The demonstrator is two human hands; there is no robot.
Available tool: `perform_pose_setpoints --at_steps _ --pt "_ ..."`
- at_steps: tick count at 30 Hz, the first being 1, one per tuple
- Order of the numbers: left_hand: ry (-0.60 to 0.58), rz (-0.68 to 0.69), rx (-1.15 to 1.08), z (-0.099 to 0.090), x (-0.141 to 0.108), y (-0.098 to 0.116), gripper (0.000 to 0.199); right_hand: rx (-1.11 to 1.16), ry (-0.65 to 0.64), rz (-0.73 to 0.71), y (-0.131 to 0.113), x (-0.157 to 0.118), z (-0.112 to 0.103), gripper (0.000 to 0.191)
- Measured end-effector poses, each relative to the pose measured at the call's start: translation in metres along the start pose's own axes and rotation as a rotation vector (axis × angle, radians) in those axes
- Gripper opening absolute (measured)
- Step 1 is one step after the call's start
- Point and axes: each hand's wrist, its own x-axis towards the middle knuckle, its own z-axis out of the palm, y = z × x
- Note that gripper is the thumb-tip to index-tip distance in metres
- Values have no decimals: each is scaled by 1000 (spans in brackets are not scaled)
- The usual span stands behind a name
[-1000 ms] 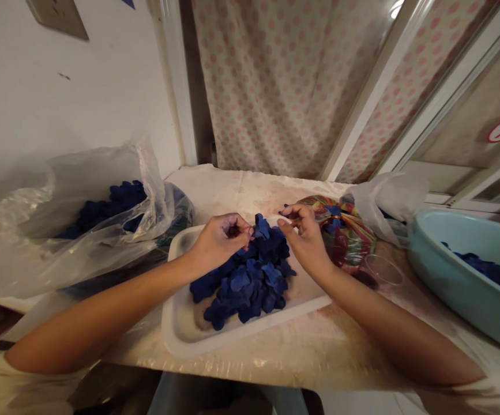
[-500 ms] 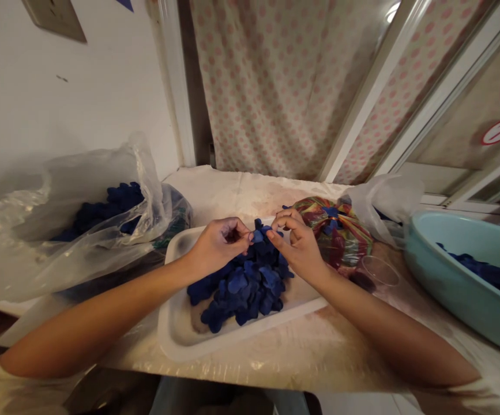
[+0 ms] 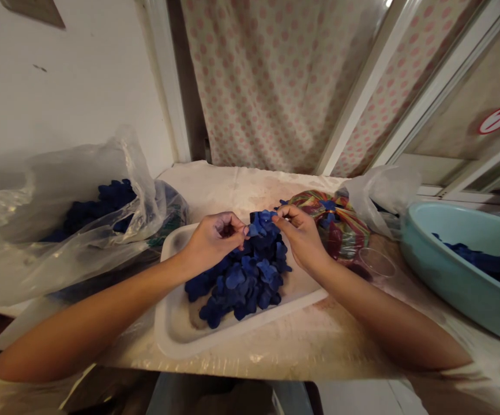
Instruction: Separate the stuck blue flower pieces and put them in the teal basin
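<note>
Between my hands is a blue fabric flower, held up above the far part of a white tray. My left hand is closed, thumb and fingertips pinching the flower's left edge. On the opposite side my right hand pinches its right edge. Below, a heap of dark blue fabric flower pieces fills the middle of the tray. The pieces overlap, and the flower's lower edge blends into the heap, so I cannot tell whether they touch.
At left lies an open clear plastic bag with blue flower pieces. Beyond my right hand sits a striped, colourful bundle, beside a clear ring-shaped object. A turquoise basin with blue pieces stands at right. A spotted curtain hangs behind.
The flower is now spread wider between my fingers, showing more of its face. My right fingertips have shifted slightly away from my left ones. The camera view has moved a little.
</note>
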Motion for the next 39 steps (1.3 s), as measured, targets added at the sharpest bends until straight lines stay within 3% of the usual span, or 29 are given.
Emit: perform_pose_setpoints --at_steps 10,18,24,28,32,39 --pt "14 -17 -22 1 -1 3 11 75 41 83 -1 1 2 15" --pt "15 -10 -6 0 -1 3 13 64 123 62 2 5 1 15" --pt "-1 -41 -14 1 0 2 14 -22 220 -102 4 5 -1 30" --pt "-19 -54 -5 1 1 2 14 -203 94 -258 -9 -3 -1 6" --pt "-18 -64 1 1 1 1 14 -389 82 -440 -22 -12 1 9" --pt "-8 -45 11 1 1 0 10 -356 59 -389 -15 -9 1 13"
